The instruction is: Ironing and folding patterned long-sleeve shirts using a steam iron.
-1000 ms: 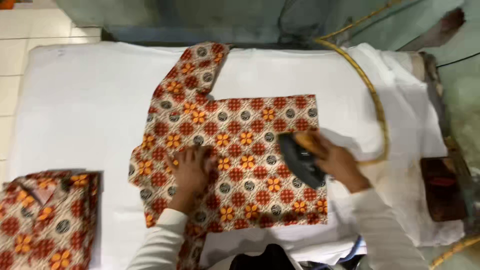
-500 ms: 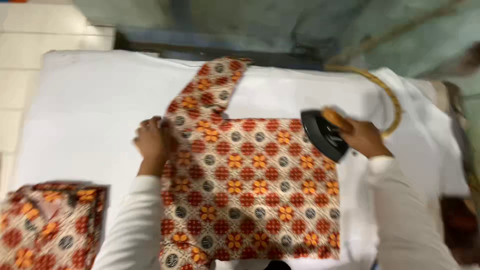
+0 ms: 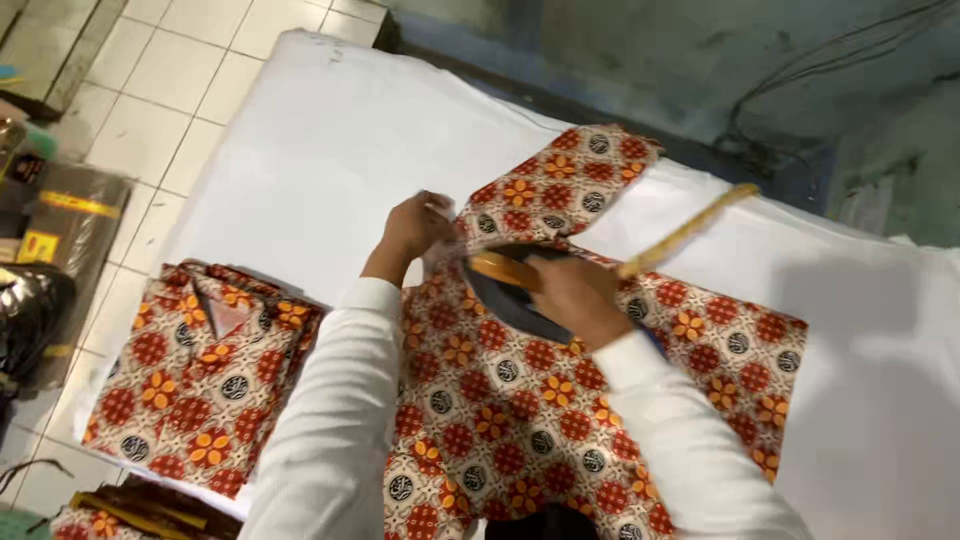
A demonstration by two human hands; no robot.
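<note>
Red-and-orange patterned cloth fills the middle of my head view: a shirt (image 3: 560, 400) lies spread flat on the white padded table (image 3: 320, 150), one sleeve (image 3: 565, 185) angled up toward the far edge. My right hand (image 3: 575, 295) is wrapped tight around the orange handle of a dark iron (image 3: 510, 290), which sits on the shirt just below where that sleeve joins the body. A yellowish cord (image 3: 685, 230) runs from the iron up and to the right across the cloth. My left hand (image 3: 415, 228) rests at the shirt's left edge beside the sleeve, fingers curled and pinching the fabric there, just beside the iron's nose. Both my arms are in white sleeves. To the left, near the table's edge, sits a folded shirt (image 3: 200, 380) of the same print, well apart from the iron.
</note>
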